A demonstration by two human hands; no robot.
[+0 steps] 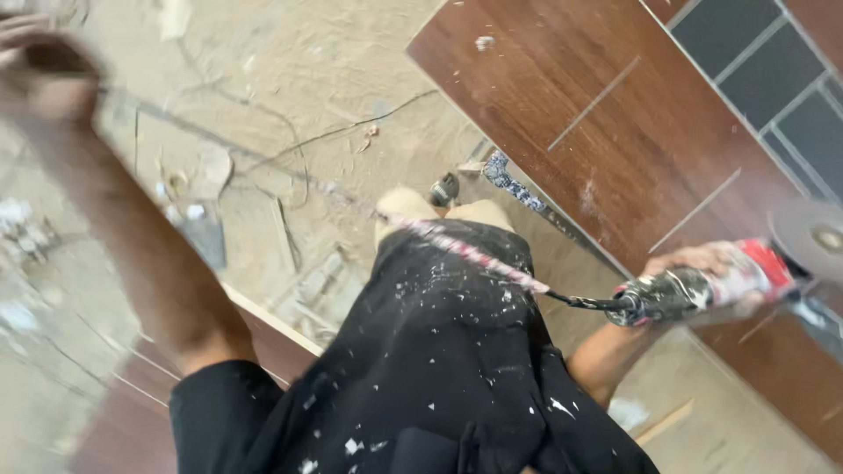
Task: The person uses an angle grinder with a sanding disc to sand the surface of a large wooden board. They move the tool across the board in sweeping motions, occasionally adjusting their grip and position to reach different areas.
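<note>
- Paint-flecked black clothing (439, 369) fills the near centre of the view, worn by the person looking down at a dusty work floor.
- Fingers (694, 257) of the right hand (702, 263) are curled tight around the body of an angle grinder (711, 283), a red and grey tool crusted with pale splashes.
- Just right of that grip, the grinder's round disc (812, 237) shows as a grey blur above a brown wood-look tile (615, 123) that lies across the far right of the scene.
- Thin pale lines are scored across the tile's surface; dark grey tiles (773, 61) with light joints sit beyond it at the far right corner.
- From the tool's rear end a taped, spattered power cord (474, 254) runs left over the black clothing and on across the floor.
- On the left, the left hand (44, 75) is raised toward the far left corner and blurred by motion; whether its fingers are spread or closed cannot be told.
- Its bare forearm slants down to a black sleeve at the near left.
- Dusty concrete floor (290, 79) stretches around, strewn with scraps, rubble bits and a thin wire (351, 127).
</note>
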